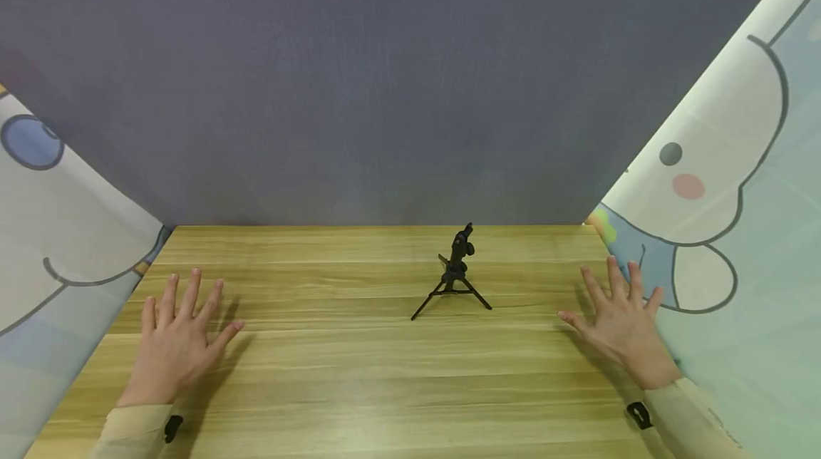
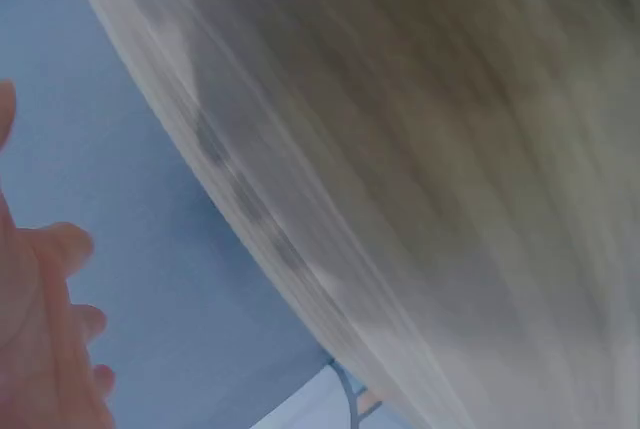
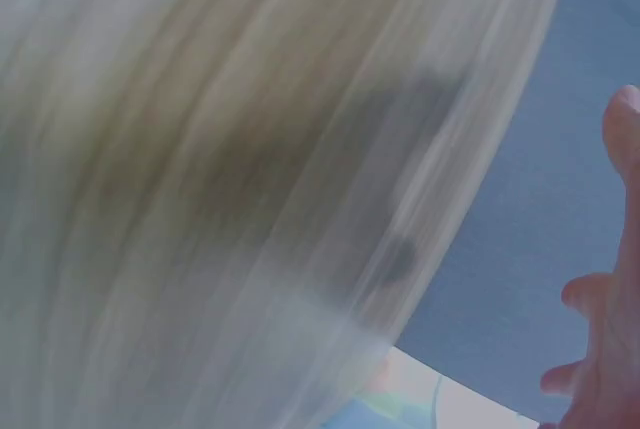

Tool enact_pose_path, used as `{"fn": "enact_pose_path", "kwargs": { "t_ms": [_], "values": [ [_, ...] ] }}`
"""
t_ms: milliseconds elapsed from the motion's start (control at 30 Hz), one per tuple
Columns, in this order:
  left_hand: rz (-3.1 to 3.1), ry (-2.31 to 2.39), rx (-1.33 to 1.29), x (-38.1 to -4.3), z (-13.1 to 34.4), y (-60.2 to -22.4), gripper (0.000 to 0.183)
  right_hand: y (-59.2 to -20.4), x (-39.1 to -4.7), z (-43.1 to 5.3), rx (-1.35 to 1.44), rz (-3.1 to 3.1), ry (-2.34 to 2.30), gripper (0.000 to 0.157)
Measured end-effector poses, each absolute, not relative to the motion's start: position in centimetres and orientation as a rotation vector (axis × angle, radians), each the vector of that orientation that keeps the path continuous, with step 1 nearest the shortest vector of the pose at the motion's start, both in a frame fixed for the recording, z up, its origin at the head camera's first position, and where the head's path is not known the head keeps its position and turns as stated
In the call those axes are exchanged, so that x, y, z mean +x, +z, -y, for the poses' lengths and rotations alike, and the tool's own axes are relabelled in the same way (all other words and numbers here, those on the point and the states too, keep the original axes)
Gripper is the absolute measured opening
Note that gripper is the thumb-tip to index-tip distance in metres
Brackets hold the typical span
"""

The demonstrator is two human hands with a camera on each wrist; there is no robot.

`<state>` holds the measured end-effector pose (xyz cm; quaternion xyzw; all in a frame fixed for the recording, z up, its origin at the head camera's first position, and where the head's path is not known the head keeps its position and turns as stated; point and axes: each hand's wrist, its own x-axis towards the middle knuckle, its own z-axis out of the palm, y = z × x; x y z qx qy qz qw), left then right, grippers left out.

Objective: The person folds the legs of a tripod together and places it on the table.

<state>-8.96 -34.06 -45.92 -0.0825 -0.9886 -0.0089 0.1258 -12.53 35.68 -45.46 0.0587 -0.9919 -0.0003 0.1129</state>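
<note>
A small black tripod (image 1: 456,270) stands on the wooden table (image 1: 359,373), right of the middle and toward the back, its legs spread. My left hand (image 1: 176,345) is over the left side of the table, palm down, with fingers spread and nothing held. On the right, my right hand (image 1: 618,323) is spread the same way near the table's right edge; the tripod is well to its left. Fingers of the left hand (image 2: 45,319) show at the left border of the left wrist view. In the right wrist view, the right hand (image 3: 605,339) shows at the right border.
A dark grey panel (image 1: 385,88) rises behind the table's back edge. Cartoon-printed cloths hang at both sides, one left cloth (image 1: 70,231) and one right cloth (image 1: 757,345). Each sleeve has a black strap piece at the wrist.
</note>
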Motion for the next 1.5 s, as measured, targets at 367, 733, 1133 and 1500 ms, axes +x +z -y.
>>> {"fn": "enact_pose_path", "kwargs": {
  "t_ms": [367, 733, 1133, 1500],
  "values": [
    [2.863, -0.244, -0.268, -9.6, 32.9, -45.4, 0.061, -45.3, -13.0, -35.5, 0.376, 2.739, 0.298, 0.067],
    [2.848, -0.52, -0.318, -11.2, 29.4, -44.9, 0.048, -44.9, -12.8, -33.4, 0.328, 2.698, 0.625, 0.047],
    [2.799, -0.788, -0.438, -13.5, 22.7, -45.4, 0.03, -44.1, -13.9, -29.4, 0.312, 2.704, 1.02, 0.043],
    [2.762, -1.038, -0.629, -15.1, 15.5, -46.2, 0.036, -43.5, -15.9, -25.4, 0.418, 2.548, 1.228, 0.039]
  ]
}}
